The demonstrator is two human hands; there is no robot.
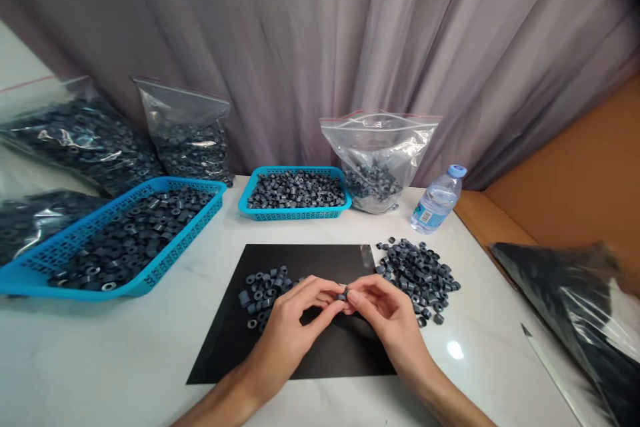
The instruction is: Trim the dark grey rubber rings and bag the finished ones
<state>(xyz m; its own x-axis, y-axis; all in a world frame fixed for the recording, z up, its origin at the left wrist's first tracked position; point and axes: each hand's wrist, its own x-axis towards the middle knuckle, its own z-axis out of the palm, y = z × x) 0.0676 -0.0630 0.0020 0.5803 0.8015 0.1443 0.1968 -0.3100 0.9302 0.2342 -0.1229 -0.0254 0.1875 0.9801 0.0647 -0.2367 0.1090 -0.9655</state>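
"Where's the piece being handled?"

"The small dark ring (343, 295) is up between the two hands, above the black mat (345, 354) on the table (150, 354), near the mat's middle."

"And what are the hands doing?"

"Both are closed on it at the fingertips. The left hand (300, 314) pinches it from the left with thumb and fingers, the right hand (387, 310) from the right, so the tips nearly meet around it."

"Which way does it point?"

"I can't tell. Fingers cover most of it, so neither the direction of its hole nor its long axis shows clearly."

"What about the loose ones?"

"Mixed. In the left pile (265, 287), on the mat beside the left hand, some rings turn their holes up or toward the viewer; others lie on their sides. The right pile (420, 274), beyond the right hand, is just as jumbled, pointing every way."
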